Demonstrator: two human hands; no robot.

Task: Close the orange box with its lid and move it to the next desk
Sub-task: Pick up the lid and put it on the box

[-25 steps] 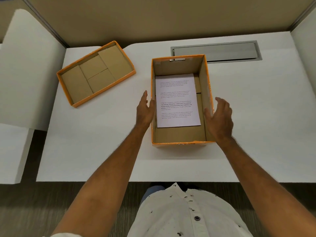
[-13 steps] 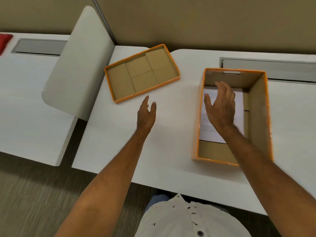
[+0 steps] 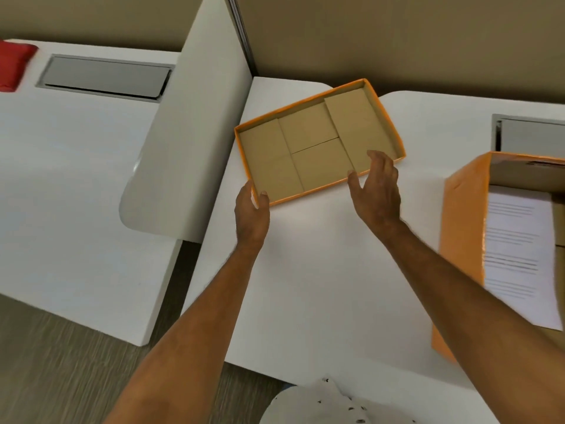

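The orange lid [image 3: 318,142] lies upside down on the white desk [image 3: 305,270], brown cardboard inside facing up. My left hand [image 3: 252,209] holds its near left corner, thumb on the near rim and fingers along the left rim. My right hand [image 3: 377,191] hovers at the lid's near right edge, fingers spread over the inside and thumb by the rim. The orange box [image 3: 461,240] stands open at the right edge of view, cut off by the frame, with a printed sheet of paper [image 3: 516,249] inside.
A white divider panel [image 3: 189,142] stands between this desk and the neighbouring desk [image 3: 76,185] on the left. That desk carries a grey cable hatch [image 3: 104,78] and a red object [image 3: 13,65]. Another hatch [image 3: 532,133] sits behind the box. Floor shows between the desks.
Both hands left the box and moved left and forward to the lid. The view swung left, so the box slid to the right edge and the neighbouring desk came into sight.
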